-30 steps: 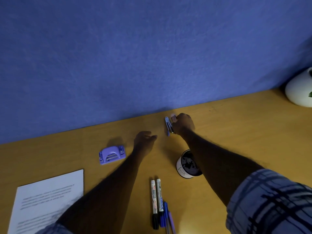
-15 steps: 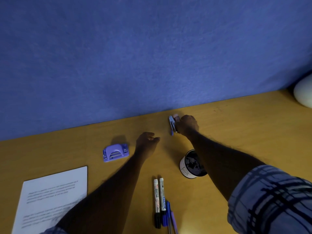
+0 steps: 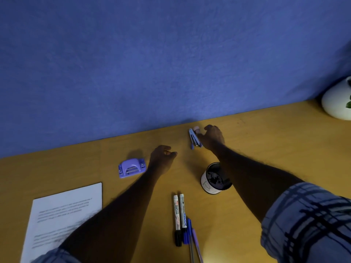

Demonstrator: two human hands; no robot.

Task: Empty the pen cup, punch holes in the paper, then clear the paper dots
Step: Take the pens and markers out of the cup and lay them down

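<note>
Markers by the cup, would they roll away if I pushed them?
Probably, sideways: the markers have round barrels and lie flat on the smooth desk. They likely stay stiff and feel light, being slim plastic-looking tubes.

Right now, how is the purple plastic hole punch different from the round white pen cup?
The purple plastic hole punch is low and blocky; the round white pen cup is a taller open cylinder, dark inside. The punch sits left of the left hand; the cup sits partly behind the right forearm. Both stand on the wooden desk, held by neither hand.
</note>
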